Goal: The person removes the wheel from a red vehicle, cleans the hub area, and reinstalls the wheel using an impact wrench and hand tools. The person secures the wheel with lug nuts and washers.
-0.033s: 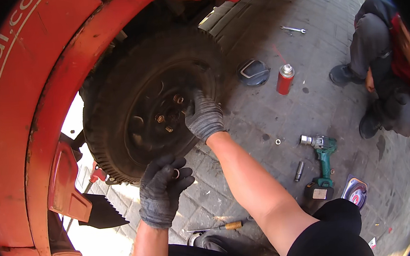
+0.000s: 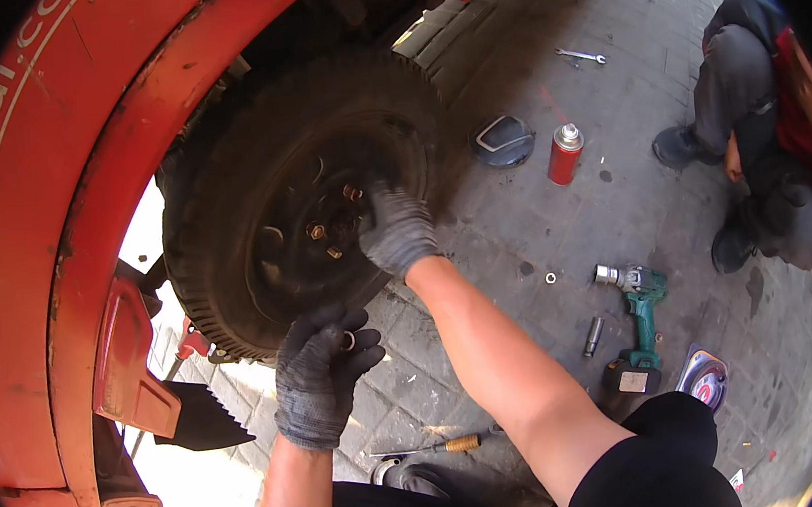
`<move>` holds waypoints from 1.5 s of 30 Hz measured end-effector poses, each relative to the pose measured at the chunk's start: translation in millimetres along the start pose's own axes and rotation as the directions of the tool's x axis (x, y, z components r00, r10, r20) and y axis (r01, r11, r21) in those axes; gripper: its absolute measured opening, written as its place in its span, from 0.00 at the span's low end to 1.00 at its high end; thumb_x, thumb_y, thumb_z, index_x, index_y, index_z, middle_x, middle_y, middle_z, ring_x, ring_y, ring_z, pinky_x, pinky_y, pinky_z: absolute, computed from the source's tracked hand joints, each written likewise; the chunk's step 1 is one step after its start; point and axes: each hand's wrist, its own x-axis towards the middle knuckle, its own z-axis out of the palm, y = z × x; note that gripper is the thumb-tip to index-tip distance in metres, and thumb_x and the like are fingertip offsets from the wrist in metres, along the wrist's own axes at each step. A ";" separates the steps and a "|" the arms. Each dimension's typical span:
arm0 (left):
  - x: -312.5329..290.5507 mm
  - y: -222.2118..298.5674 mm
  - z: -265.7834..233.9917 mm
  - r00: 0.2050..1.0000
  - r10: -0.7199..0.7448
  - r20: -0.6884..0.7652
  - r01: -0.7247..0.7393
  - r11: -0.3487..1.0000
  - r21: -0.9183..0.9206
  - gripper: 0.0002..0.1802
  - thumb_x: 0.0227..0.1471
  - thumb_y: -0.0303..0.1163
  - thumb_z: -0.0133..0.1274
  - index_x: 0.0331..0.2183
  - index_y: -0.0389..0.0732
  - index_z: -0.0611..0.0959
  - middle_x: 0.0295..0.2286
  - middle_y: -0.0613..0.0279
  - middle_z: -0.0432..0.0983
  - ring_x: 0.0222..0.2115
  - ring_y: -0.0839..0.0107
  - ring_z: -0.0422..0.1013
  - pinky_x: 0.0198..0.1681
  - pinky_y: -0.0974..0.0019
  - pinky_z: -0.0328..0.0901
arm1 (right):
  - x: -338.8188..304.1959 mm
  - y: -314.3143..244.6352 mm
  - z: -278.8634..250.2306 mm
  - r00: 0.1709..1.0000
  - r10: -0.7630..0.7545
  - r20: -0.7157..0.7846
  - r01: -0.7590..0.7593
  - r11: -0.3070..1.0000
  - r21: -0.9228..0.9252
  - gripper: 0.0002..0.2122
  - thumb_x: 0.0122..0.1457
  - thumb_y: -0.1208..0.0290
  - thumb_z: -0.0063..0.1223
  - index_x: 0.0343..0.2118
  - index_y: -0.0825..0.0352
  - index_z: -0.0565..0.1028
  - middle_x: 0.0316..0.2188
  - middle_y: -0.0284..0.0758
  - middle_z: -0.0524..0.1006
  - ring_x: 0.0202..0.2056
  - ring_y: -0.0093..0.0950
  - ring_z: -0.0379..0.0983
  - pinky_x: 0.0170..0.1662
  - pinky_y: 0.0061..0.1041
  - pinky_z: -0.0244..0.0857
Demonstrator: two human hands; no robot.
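Head view: we see no difference from the earlier frame, taken at the same instant; both hands and every loose item lie in matching positions. Our right hand [image 2: 399,229], in a grey work glove, rests against the hub of the black wheel [image 2: 297,201], its fingers curled narrowly over the studs; whether they grip a nut we cannot tell. Our left hand [image 2: 324,371], also gloved, hangs just below the tyre, with the fingers half closed around a small metal ring [image 2: 348,340] held at the fingertips. The wheel sits upright under the red wheel arch [image 2: 73,189] of the vehicle.

On the paved ground, a green impact wrench [image 2: 642,313] lies to the right of our right forearm, with a socket [image 2: 593,336] just beside it and a small washer [image 2: 550,278] nearby. A red spray can [image 2: 564,154] stands upright beside a dark hub cap [image 2: 503,139]. A spanner [image 2: 581,56] lies farther off. A screwdriver [image 2: 441,445] lies near our knees. Another person [image 2: 769,126] crouches at the right edge.
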 end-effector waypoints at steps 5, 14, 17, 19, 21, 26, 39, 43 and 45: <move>0.1 -0.5 -3.0 1.000 0.008 0.003 -0.008 1.000 0.003 0.18 0.46 0.30 0.57 0.41 0.39 0.76 0.37 0.50 0.75 0.34 0.56 0.74 0.36 0.56 0.73 | 4.0 -11.1 -9.6 0.962 0.173 0.213 -0.174 0.985 -0.014 0.16 0.50 0.65 0.49 0.40 0.68 0.74 0.34 0.53 0.76 0.41 0.48 0.73 0.45 0.42 0.68; 4.1 3.3 -4.1 0.998 0.013 -0.059 -0.010 0.999 0.042 0.22 0.45 0.27 0.54 0.46 0.37 0.73 0.40 0.52 0.74 0.39 0.57 0.72 0.41 0.58 0.70 | 4.7 30.6 -0.9 0.976 0.152 0.154 -0.158 0.987 0.032 0.15 0.49 0.65 0.49 0.40 0.63 0.75 0.37 0.48 0.76 0.41 0.46 0.73 0.45 0.40 0.68; -0.4 2.8 -4.6 0.993 0.055 -0.104 -0.046 0.995 0.094 0.25 0.45 0.24 0.51 0.49 0.36 0.72 0.42 0.53 0.74 0.40 0.59 0.72 0.42 0.60 0.70 | 2.3 104.7 -9.0 0.967 0.248 -0.061 -0.248 0.969 0.010 0.12 0.48 0.64 0.49 0.36 0.61 0.76 0.33 0.45 0.78 0.36 0.47 0.74 0.41 0.38 0.69; -3.0 5.7 -5.1 0.992 0.073 -0.102 -0.063 0.993 0.096 0.25 0.47 0.21 0.50 0.50 0.36 0.70 0.42 0.53 0.73 0.39 0.62 0.73 0.40 0.63 0.71 | -2.7 162.4 -33.4 0.904 0.400 0.149 -0.370 0.908 -0.194 0.16 0.46 0.66 0.51 0.41 0.59 0.76 0.39 0.46 0.77 0.42 0.45 0.74 0.45 0.38 0.67; -3.8 7.1 -3.8 0.992 0.120 -0.046 -0.117 0.992 0.055 0.21 0.49 0.19 0.46 0.48 0.34 0.70 0.39 0.51 0.74 0.34 0.61 0.74 0.36 0.64 0.73 | -18.5 209.4 -58.8 0.821 0.529 0.215 -0.415 0.811 -0.411 0.20 0.45 0.68 0.53 0.45 0.58 0.75 0.43 0.48 0.75 0.47 0.45 0.71 0.50 0.37 0.65; 1.0 4.6 4.9 0.994 0.106 -0.033 -0.100 0.984 0.151 0.20 0.52 0.21 0.44 0.49 0.34 0.69 0.37 0.51 0.75 0.29 0.67 0.75 0.27 0.70 0.73 | -71.0 253.8 -97.5 0.625 0.715 0.313 -0.378 0.629 -0.680 0.23 0.45 0.70 0.55 0.49 0.61 0.72 0.47 0.50 0.73 0.51 0.44 0.69 0.54 0.37 0.63; 7.6 -5.8 20.4 1.000 0.004 -0.022 -0.003 0.999 0.048 0.20 0.48 0.18 0.45 0.47 0.33 0.70 0.39 0.47 0.73 0.35 0.57 0.74 0.40 0.58 0.73 | -107.2 247.9 -79.1 0.754 0.337 0.563 -0.245 0.941 -0.235 0.18 0.44 0.74 0.60 0.41 0.70 0.75 0.37 0.45 0.78 0.35 0.34 0.77 0.40 0.30 0.71; 8.8 -7.2 21.0 1.000 -0.025 0.019 0.025 1.000 0.018 0.21 0.47 0.18 0.45 0.46 0.31 0.69 0.39 0.45 0.72 0.37 0.56 0.73 0.40 0.57 0.73 | -102.9 217.3 -91.4 0.567 0.139 0.812 -0.759 0.471 0.450 0.19 0.47 0.77 0.59 0.45 0.71 0.72 0.32 0.32 0.75 0.33 0.27 0.74 0.39 0.30 0.72; 8.2 -9.2 23.2 1.000 -0.016 0.011 0.016 0.999 0.034 0.21 0.47 0.18 0.45 0.46 0.30 0.69 0.39 0.45 0.72 0.37 0.56 0.73 0.40 0.57 0.73 | -96.4 199.7 -94.2 0.557 0.008 0.830 -0.783 0.339 0.522 0.19 0.48 0.77 0.59 0.45 0.71 0.72 0.33 0.33 0.75 0.34 0.27 0.74 0.40 0.32 0.73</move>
